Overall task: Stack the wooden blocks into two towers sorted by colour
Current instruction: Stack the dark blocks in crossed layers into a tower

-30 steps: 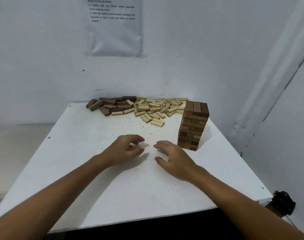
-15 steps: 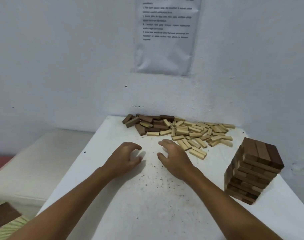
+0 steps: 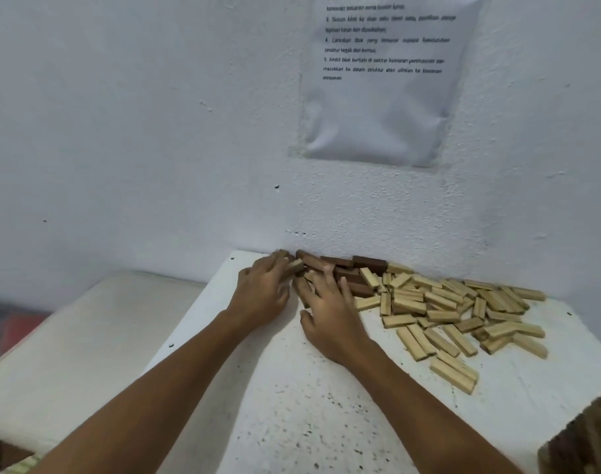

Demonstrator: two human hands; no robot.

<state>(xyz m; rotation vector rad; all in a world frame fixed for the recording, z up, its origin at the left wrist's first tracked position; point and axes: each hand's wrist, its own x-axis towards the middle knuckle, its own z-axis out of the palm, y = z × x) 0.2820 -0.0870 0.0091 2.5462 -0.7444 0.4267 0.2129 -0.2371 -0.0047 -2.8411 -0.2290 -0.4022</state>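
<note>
Wooden blocks at far table (image 3: 244, 398) edge against the wall (image 3: 155, 131): dark blocks (image 3: 360, 268) in the corner, light blocks (image 3: 442, 313) spread rightward. Left hand (image 3: 263, 295) and right hand (image 3: 328, 311) side by side on the dark pile, fingers extended over blocks; whether any block is gripped cannot be told. Dark tower (image 3: 586, 439) cropped at lower right. Bare tabletop between forearms and near edge. Printed sheet (image 3: 384, 77) above.

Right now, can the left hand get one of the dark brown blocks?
Probably yes. The left hand already rests at the near-left end of the dark brown blocks, its fingers touching them, and nothing lies between.
</note>
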